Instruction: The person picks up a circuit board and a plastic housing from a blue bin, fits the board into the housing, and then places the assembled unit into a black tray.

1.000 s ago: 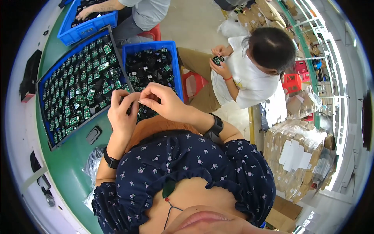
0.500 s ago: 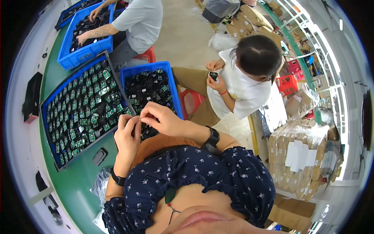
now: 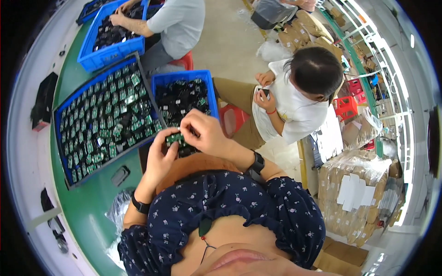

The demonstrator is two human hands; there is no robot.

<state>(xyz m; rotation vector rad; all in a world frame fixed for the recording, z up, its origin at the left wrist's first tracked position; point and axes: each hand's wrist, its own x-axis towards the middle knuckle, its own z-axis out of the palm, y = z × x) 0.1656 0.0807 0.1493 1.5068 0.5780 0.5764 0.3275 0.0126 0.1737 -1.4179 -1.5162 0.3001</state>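
Note:
My left hand (image 3: 161,155) is closed around a small green circuit board (image 3: 174,139), thumb on its near side. Close against the board's upper right side is my right hand (image 3: 207,134), its fingers curled in a pinch; whatever they grip is too small to make out. Both hands are in front of my chest, over the near end of a blue bin (image 3: 214,94) heaped with black parts. To the left of them a large shallow tray (image 3: 58,133) carries rows of green circuit boards set in black casings.
A grey-black casing (image 3: 120,175) lies on the green table (image 3: 87,216) near clear plastic wrap (image 3: 116,210). A black box (image 3: 44,101) stands at the left edge. One co-worker (image 3: 299,92) sits opposite with a small black part; another (image 3: 177,27) reaches into a farther blue crate (image 3: 115,57).
The green circuit board now shows between my hands; before, my fingertips hid it or met over something tiny. My right hand has lifted and curled. The whole view has shifted slightly.

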